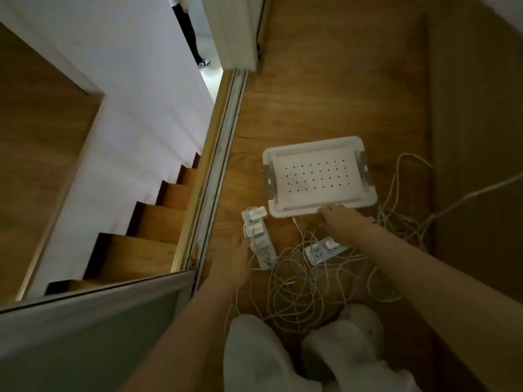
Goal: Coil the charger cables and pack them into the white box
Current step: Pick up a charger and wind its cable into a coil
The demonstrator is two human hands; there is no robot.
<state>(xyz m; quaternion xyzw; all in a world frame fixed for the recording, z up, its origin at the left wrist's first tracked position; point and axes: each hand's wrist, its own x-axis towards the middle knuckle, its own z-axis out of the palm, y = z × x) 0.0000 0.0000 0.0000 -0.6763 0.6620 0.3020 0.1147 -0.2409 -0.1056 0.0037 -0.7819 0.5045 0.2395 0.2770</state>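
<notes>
Head view: charger cables (pixel 305 284) lay in one loose white tangle on the wooden floor (pixel 325 94), right in front of the person's knees, between the two forearms. A second bunch (pixel 402 219) trailed off past the right side of the white box (pixel 319 176).

Box sat further out than the tangle, lid (pixel 317 176) on, grey latches (pixel 365 168) at both short ends. Not opened yet.

Hands were apart.
- Left hand (pixel 230 261): fingers looked fairly straight, tips just beside or touching a power strip (pixel 259 239) loaded with charger plugs (pixel 256 215); no grip visible.
- Right hand (pixel 339 219): fingertips at the box's near rim. Couldn't tell if they were hooked under the lid lip or only resting.

Neither hand held a cable. The tangle lay nearer the body than both hands, under the right forearm and beside the left wrist. A second power strip (pixel 325 250) sat in the middle of the tangle.

Handling, as a judgement:
- Cables: thin, light, limp, likely springy, so loops would tend to spread unless pinched.
- They're crossed over each other, so pulling mid-run would probably drag the whole heap.
- Best hold: a plug end, such as the loose connector (pixel 294 220) near the box, feeding the cord out from there.
- Plugs are the only stiff part.
- Box looked like light rigid plastic, easy to slide on the floor.
</notes>
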